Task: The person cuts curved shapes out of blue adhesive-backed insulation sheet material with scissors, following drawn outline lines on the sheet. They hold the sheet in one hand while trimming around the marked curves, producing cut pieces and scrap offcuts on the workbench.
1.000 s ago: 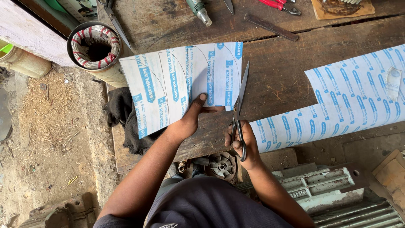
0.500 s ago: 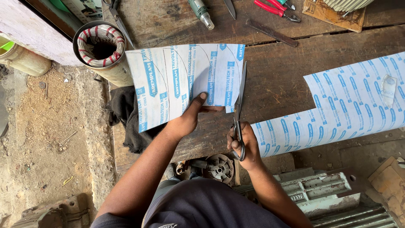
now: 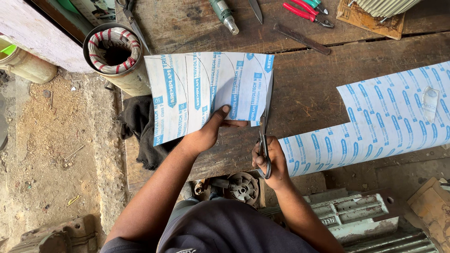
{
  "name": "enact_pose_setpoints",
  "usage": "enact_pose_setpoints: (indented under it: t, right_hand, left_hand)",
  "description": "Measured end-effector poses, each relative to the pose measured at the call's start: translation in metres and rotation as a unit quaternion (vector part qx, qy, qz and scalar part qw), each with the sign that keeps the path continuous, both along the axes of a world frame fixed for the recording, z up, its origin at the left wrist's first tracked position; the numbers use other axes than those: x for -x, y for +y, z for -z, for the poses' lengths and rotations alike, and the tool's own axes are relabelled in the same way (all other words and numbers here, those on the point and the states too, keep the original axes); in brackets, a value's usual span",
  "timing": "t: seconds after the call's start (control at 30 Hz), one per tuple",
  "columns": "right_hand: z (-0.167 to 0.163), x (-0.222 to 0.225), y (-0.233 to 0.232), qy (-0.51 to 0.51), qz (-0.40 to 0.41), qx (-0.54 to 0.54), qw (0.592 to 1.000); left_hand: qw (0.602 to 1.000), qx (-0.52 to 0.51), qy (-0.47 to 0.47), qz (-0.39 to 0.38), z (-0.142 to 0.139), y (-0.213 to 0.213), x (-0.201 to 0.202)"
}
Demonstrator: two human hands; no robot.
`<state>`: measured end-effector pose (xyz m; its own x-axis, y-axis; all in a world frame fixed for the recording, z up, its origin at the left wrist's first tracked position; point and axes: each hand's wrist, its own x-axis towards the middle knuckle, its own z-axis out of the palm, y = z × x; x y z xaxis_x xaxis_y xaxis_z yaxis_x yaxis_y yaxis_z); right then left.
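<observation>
Two printed white-and-blue sheets on the wooden bench (image 3: 309, 89). The smaller sheet (image 3: 197, 89) lies flat near the bench's left end, pencilled curves faint on it. The left hand (image 3: 213, 129) presses its lower edge, thumb on top, fingers tucked under and hidden. The right hand (image 3: 271, 161) is clenched round the handles of one pair of scissors (image 3: 265, 126), blades running up along that sheet's right edge; how far the blades gape is hard to make out. The larger sheet (image 3: 384, 117) lies to the right, cut off by the frame. Top edge: red-handled pliers (image 3: 307, 11), a dark flat bar (image 3: 302, 39), other tools only partly in view. One wire-wound stator (image 3: 115, 54) stands at the left.
</observation>
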<state>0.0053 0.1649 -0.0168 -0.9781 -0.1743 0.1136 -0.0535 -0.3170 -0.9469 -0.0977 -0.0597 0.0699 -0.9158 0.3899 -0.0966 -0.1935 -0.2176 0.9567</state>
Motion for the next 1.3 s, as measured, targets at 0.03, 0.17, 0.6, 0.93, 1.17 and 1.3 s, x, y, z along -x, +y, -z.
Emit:
enact_pose_setpoints:
  t: [0.03,0.17,0.6,0.93,1.17,1.3]
  right_hand:
    - [0.001,0.0,0.0,-0.001,0.003,-0.001,1.0]
    - [0.005,-0.002,0.002,-0.003,0.006,-0.004,1.0]
    - [0.011,-0.004,0.003,-0.007,0.005,-0.005,1.0]
    - [0.003,-0.005,0.005,-0.002,0.006,-0.027,1.0]
    - [-0.013,0.005,0.008,0.005,0.012,-0.043,0.999]
    - [-0.016,0.008,0.005,0.01,0.011,-0.048,0.999]
  left_hand:
    - [1.0,0.0,0.004,0.002,0.0,0.0,0.0]
    - [1.0,0.008,0.003,0.006,-0.001,-0.001,0.0]
    - [1.0,-0.012,0.029,0.0,-0.006,-0.008,-0.003]
    - [0.999,-0.018,0.033,0.02,-0.001,-0.01,-0.002]
    - [0.998,0.028,0.033,0.046,0.0,-0.004,-0.012]
    - [0.999,0.018,0.014,0.04,0.0,-0.004,-0.012]
